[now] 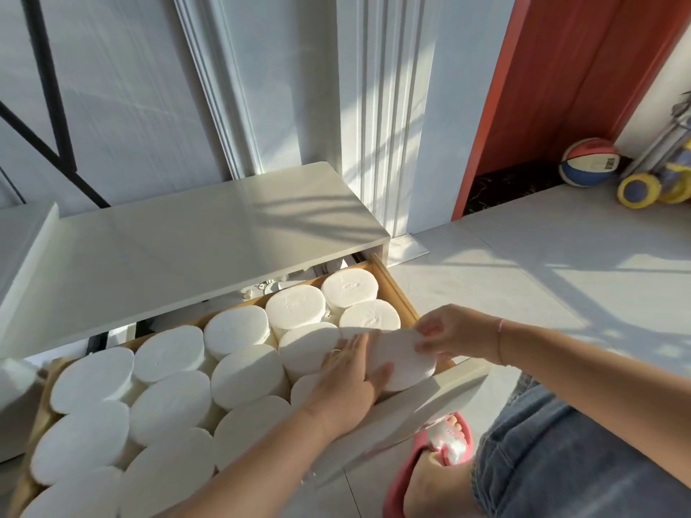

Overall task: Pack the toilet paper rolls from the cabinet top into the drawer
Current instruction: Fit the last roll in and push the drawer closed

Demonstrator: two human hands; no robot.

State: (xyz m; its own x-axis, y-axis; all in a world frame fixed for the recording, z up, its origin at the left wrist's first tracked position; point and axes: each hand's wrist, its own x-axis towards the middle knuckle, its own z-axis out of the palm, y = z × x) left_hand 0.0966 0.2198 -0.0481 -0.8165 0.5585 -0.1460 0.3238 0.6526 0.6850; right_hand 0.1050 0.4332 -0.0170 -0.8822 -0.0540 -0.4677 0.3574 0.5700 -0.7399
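The pulled-out drawer [396,289] holds several white toilet paper rolls standing on end, among them a roll [246,375] in the middle. One roll [405,362] sits in the drawer's front right corner, slightly higher than its neighbours. My right hand [454,332] pinches the right edge of this roll's top. My left hand [346,379] lies flat, fingers spread, against the roll's left side and over the neighbouring rolls. The white cabinet top [194,241] above the drawer carries no rolls in view.
The drawer's white front panel [422,420] juts toward my knee in jeans and my foot in a pink slipper [430,454]. A basketball [589,162] and a yellow-wheeled toy [650,185] lie on the tiled floor at the right, by an orange door frame.
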